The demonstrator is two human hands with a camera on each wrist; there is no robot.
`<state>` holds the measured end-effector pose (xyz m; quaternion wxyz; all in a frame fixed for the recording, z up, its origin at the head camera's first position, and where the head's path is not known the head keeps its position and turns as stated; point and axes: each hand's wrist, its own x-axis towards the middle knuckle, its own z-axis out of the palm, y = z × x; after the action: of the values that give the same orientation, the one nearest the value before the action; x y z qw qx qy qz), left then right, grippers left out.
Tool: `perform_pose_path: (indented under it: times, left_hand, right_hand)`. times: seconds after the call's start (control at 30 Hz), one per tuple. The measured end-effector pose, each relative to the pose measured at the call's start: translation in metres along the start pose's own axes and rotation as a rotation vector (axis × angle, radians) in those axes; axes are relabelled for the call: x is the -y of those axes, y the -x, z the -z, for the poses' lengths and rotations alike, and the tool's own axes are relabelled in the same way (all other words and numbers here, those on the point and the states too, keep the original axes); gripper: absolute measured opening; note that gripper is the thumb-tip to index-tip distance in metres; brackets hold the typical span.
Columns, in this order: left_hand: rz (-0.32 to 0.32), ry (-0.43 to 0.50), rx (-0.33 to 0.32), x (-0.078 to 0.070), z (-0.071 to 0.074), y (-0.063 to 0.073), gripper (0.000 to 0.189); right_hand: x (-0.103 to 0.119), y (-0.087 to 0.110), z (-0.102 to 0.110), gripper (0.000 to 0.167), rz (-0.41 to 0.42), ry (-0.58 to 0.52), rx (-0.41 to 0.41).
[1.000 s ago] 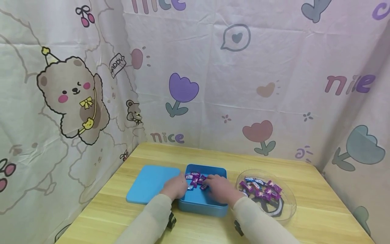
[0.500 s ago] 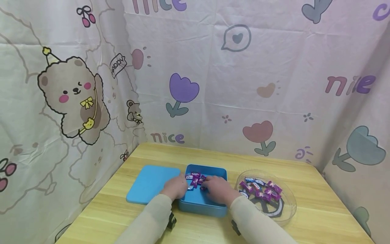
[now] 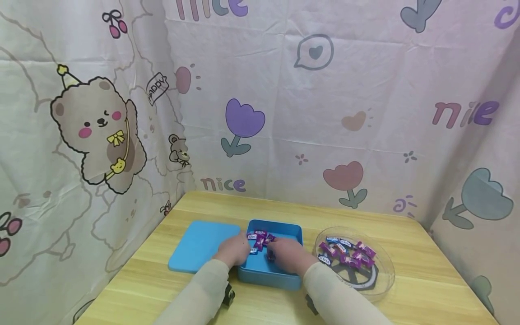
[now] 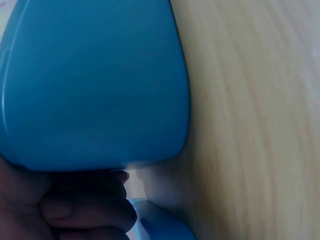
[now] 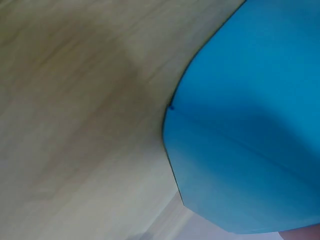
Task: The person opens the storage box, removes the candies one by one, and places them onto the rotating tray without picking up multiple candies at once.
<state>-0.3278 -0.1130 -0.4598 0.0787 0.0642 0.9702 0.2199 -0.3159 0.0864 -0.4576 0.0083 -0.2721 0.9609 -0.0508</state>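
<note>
A blue rectangular box (image 3: 270,278) stands open on the table, with several wrapped candies (image 3: 259,242) in purple and blue inside, toward its left. My left hand (image 3: 234,249) grips the box's left side at the rim. In the left wrist view its curled fingers (image 4: 90,212) lie against the outer wall, and the thumb is hidden. My right hand (image 3: 289,255) reaches over the right rim into the box. Between its fingertips it pinches a dark purple candy (image 3: 271,256), partly covered by the hand. The right wrist view shows mostly the box's outer wall (image 5: 240,165).
A flat light-blue lid (image 3: 203,246) lies left of the box. To the right, a clear round dish (image 3: 383,282) holds several more purple and blue candies (image 3: 349,258). Patterned curtains (image 3: 280,90) hang behind and beside the wooden table (image 3: 422,271).
My right hand has shifted slightly left and toward me inside the box, drawing the dark purple candy a little apart from the others. My left hand has stayed in place.
</note>
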Motion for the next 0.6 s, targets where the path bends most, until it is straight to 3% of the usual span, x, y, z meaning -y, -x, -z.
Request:
perform_pose_path:
  times: [0.1, 0.3, 0.47, 0.6]
  left_hand:
    - [0.008, 0.006, 0.004, 0.0, 0.0, 0.0, 0.058]
    - [0.011, 0.005, -0.003, 0.0, 0.001, 0.001, 0.057]
    - [0.009, 0.003, -0.003, -0.001, 0.0, 0.002, 0.057]
    - [0.002, -0.008, -0.004, -0.001, -0.001, 0.002, 0.056]
  right_hand:
    - [0.002, 0.0, 0.0, 0.006, -0.009, -0.018, 0.032]
    - [0.004, 0.002, 0.004, 0.014, -0.044, -0.058, 0.086]
    - [0.0, 0.009, 0.012, 0.021, -0.018, -0.067, 0.027]
    - [-0.01, 0.024, 0.03, 0.027, 0.018, -0.106, -0.051]
